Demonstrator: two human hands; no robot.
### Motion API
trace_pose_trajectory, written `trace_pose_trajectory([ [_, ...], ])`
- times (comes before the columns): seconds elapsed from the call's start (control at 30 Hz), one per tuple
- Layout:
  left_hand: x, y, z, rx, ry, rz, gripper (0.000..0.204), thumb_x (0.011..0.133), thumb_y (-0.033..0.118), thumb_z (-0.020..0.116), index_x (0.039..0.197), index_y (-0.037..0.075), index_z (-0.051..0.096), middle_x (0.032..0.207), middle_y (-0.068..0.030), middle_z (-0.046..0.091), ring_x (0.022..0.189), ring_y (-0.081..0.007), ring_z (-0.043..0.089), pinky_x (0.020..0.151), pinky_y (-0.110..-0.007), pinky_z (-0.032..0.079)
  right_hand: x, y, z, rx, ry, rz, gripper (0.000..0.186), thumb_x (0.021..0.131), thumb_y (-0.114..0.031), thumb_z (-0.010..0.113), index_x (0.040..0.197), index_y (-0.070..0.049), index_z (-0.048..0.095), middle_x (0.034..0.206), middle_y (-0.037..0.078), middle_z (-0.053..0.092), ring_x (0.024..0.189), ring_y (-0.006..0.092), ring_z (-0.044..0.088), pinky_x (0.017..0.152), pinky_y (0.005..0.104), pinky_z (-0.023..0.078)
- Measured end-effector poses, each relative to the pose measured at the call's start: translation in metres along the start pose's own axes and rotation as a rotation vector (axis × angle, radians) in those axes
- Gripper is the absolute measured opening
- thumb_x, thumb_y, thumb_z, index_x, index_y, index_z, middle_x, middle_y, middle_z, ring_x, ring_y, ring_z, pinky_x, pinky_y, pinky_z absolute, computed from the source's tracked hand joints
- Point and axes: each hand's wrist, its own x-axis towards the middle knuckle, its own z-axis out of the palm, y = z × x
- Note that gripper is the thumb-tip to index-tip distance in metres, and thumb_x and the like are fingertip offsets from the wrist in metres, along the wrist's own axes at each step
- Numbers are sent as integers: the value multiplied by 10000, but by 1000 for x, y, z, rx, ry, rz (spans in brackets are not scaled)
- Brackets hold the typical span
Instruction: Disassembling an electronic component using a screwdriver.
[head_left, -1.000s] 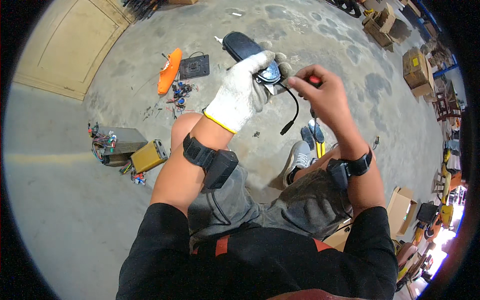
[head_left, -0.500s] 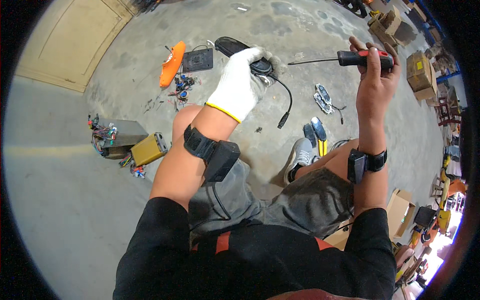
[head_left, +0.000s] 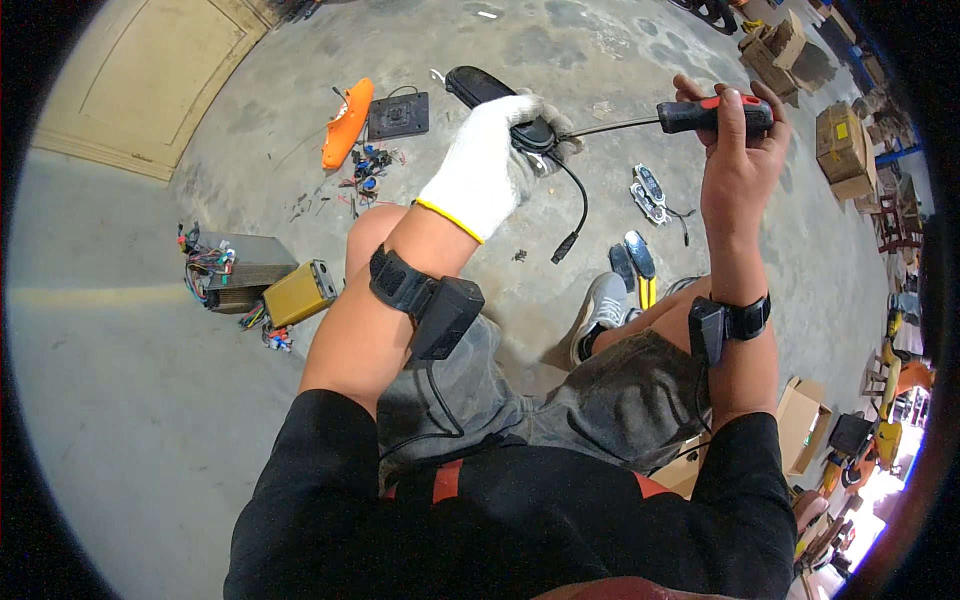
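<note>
Since half a second ago, the screwdriver (head_left: 690, 115) has slid to the left: its tip was just outside the white glove (head_left: 462, 185), and now it ends at the glove's fingers.

Biggest of all is the gray floor (head_left: 250, 110), with dark, blotchy spots. At the top left is a big cream panel (head_left: 140, 90). Over on the far right sits a brown box (head_left: 842, 150). Then, on the left, a gray metal box (head_left: 258, 255) with lots of wires sits beside a smaller gold box (head_left: 297, 292). Farther up, a curvy orange piece (head_left: 346, 125) lies next to a flat black plate (head_left: 397, 115).

The left hand (head_left: 495, 150) wears the glove and has its fingers wrapped around the low end of a long black part (head_left: 478, 88) — a snug hold, up off the floor. The right hand (head_left: 737, 155) is bare, with its thumb and fingers closed around the screwdriver's red and black handle. The metal rod points left at the black part's low end — I cannot tell if they touch.

Between the hands, lower down, two small silver pieces (head_left: 650, 182) lie on the floor. A thin black cord (head_left: 584, 200) hangs from the black part, with a little plug (head_left: 565, 247) at its end. Tiniest are some dark bits (head_left: 519, 256) on the floor.
</note>
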Motion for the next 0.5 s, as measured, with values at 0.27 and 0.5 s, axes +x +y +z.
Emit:
trace_pose_trajectory([
  [0.27,0,0,-2,81,-7,2,294,963,190,477,925,-51,641,889,-206,683,806,-328,665,770,-419,537,-1,-4,5,116,-13,12,420,973,-179,615,1261,14,378,1049,150,646,992,287,688,867,371,571],
  [0.5,1,-4,-2,86,58,-5,295,961,205,485,900,-33,648,884,-187,687,800,-317,671,757,-396,544,-1,6,-3,-12,-77,-64,438,977,-154,601,1314,-3,366,1135,141,629,1075,289,656,921,388,545],
])
